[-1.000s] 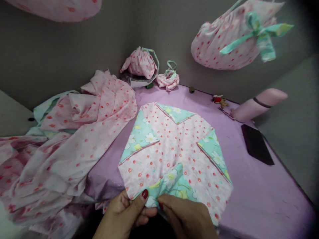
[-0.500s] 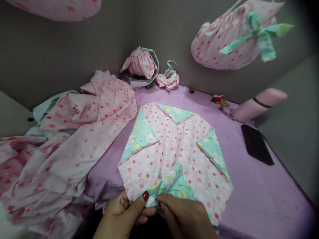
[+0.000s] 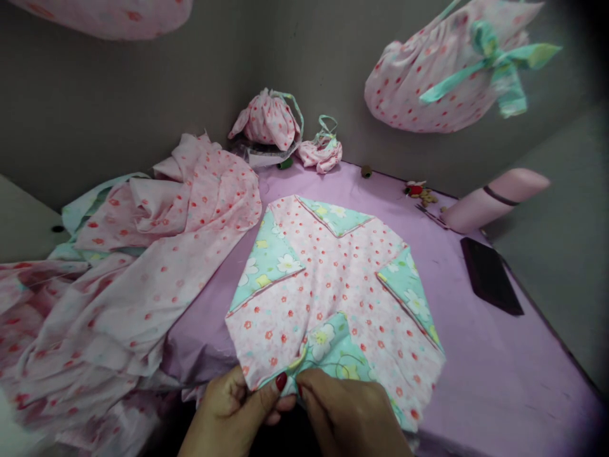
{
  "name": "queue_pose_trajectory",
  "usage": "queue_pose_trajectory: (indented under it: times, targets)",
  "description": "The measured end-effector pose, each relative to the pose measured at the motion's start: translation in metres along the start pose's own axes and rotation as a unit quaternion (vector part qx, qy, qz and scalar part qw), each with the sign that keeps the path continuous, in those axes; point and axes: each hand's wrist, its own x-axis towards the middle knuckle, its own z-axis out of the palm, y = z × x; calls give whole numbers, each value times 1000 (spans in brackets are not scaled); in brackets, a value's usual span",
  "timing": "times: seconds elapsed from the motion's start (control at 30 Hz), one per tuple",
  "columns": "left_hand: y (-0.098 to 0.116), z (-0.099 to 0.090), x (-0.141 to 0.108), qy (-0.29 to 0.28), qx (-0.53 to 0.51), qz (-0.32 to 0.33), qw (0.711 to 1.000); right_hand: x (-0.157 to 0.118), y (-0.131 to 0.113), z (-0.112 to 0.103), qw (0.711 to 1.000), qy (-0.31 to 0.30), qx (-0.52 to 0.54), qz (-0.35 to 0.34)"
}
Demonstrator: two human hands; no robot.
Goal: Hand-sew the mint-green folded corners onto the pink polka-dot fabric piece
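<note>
A pink flower-print cloth piece (image 3: 337,276) with mint floral corners folded in lies at the table's front edge. My left hand (image 3: 238,406) is closed on its near edge, thumb on top and fingers beneath. Beside it, my right hand (image 3: 349,406) pinches at the mint folded flap (image 3: 328,343), thumb and forefinger together. Whatever small thing sits between those right fingertips is hidden. Part of the flap stands up in a crease between the hands. Thin curved lines cross the mint cloth near the right hand; thread or print, I cannot tell.
A purple-covered table (image 3: 480,362) holds heaped pink fabric (image 3: 190,209) on the left, a pink bottle (image 3: 495,200), a dark phone-like slab (image 3: 491,276), a red thread spool (image 3: 413,189) and small scissors (image 3: 431,216). Drawstring bags (image 3: 269,120) stand behind; a bow-tied bag (image 3: 438,82) hangs upper right.
My left thumb has shifted slightly right and down along the cloth edge, and the cloth between my hands is bunched a little differently. My right hand stays almost in place.
</note>
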Motion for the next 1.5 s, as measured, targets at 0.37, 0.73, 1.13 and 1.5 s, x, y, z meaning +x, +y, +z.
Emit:
queue_pose_trajectory:
  times: [0.37,0.73,1.13,1.5]
  targets:
    - [-5,-4,1,-23,13,18,999,5,-4,0,999,23,-24,10]
    - [3,3,-2,10,-5,-6,1000,2,4,-9,989,-55,126,49]
    - [9,6,-3,10,-81,-77,994,1,9,-10,964,-56,251,66]
    - [7,6,-6,-27,-105,-87,990,1,11,-9,949,-59,304,60]
